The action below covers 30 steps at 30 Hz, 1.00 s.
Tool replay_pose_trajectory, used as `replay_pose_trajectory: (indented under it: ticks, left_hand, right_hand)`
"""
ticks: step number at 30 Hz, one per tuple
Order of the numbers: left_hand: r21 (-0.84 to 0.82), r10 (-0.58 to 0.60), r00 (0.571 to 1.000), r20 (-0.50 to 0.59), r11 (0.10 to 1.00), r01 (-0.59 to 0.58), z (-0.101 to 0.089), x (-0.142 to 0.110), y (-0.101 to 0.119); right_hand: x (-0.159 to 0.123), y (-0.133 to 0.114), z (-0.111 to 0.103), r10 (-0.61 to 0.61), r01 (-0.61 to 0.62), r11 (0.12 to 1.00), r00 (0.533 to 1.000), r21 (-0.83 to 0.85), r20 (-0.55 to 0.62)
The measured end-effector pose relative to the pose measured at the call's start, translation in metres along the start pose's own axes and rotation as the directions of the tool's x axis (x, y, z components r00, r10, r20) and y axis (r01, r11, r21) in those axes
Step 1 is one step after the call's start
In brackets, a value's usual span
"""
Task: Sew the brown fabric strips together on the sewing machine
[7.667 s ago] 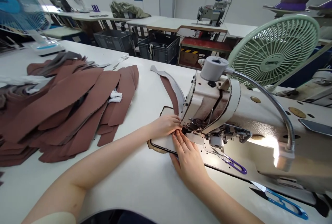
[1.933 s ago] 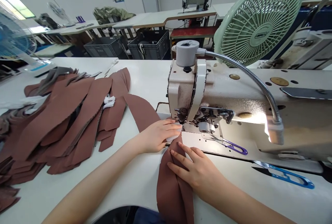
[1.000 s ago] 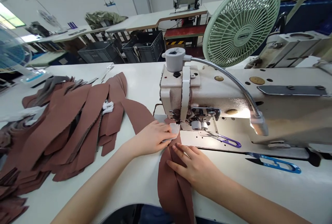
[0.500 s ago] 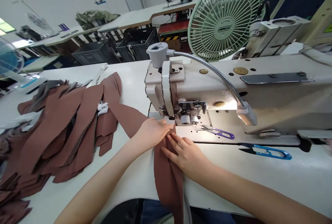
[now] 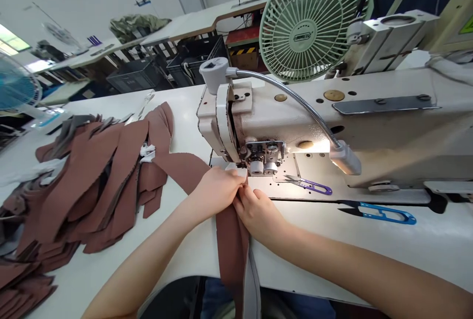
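A long brown fabric strip [image 5: 229, 240] runs from the table's front edge up to the presser foot of a cream sewing machine [image 5: 295, 122]. My left hand [image 5: 216, 188] lies curled on the strip just left of the needle, fingers pressed on its end. My right hand [image 5: 258, 210] pinches the strip right beside it, fingertips touching the left hand. A second part of the brown strip [image 5: 177, 164] trails away to the left behind my left hand.
A heap of brown fabric pieces [image 5: 84, 171] covers the table's left. Purple thread snips [image 5: 312, 187] lie on the machine bed, blue snips [image 5: 380, 213] on the table to the right. A green fan [image 5: 310, 14] stands behind the machine; a gooseneck lamp [image 5: 343, 156] lights the bed.
My right hand has gone from lying flat on the strip to pinching it close to the left hand. Both hands sit a little nearer the needle. The view has swung right.
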<state>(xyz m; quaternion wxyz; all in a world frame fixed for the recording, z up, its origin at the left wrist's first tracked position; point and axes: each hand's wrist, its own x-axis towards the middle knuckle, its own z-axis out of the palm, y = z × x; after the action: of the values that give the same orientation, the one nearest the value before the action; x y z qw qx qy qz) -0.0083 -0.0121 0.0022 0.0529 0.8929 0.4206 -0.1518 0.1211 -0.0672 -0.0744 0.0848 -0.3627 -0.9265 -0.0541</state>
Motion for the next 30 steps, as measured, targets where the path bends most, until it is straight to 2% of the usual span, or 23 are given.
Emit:
replay_pose_trajectory:
  ticks: [5,10,12,15,18,20,24,30]
  left_hand:
    - [-0.016,-0.073,0.997,-0.026,0.997,0.073,0.010,0.011,0.003]
    - [0.010,-0.153,0.988,0.008,0.988,0.153,0.010,0.018,0.012]
    - [0.023,-0.145,0.989,0.016,0.989,0.144,0.006,0.015,0.014]
    - [0.026,-0.070,0.998,-0.002,0.997,0.070,-0.002,0.003,0.014]
    - [0.017,-0.012,1.000,-0.016,1.000,0.012,-0.006,-0.010,0.012]
    - [-0.004,-0.017,1.000,-0.017,1.000,0.017,-0.004,-0.012,0.011]
    - [-0.056,-0.073,0.996,-0.051,0.996,0.071,0.008,-0.005,0.010]
    - [-0.023,-0.127,0.985,-0.121,0.992,0.125,0.019,0.007,0.009]
  right_hand:
    - [-0.004,-0.008,0.003,-0.034,0.030,0.994,0.999,-0.105,-0.034]
    - [-0.007,-0.010,0.002,-0.057,0.056,0.994,0.998,-0.097,-0.006]
    - [-0.006,-0.009,0.002,-0.049,0.050,0.997,0.999,-0.060,0.013]
    - [-0.006,-0.009,0.004,-0.036,0.036,0.999,0.999,-0.016,0.017]
    - [-0.007,-0.012,0.006,-0.036,0.035,0.999,0.999,-0.026,-0.030]
    - [-0.009,-0.015,0.009,-0.056,0.054,0.998,0.996,-0.037,-0.064]
    - [-0.011,-0.018,0.011,-0.099,0.090,0.994,0.984,-0.068,-0.147]
    - [-0.010,-0.016,0.005,-0.145,0.100,0.975,0.964,-0.200,-0.224]
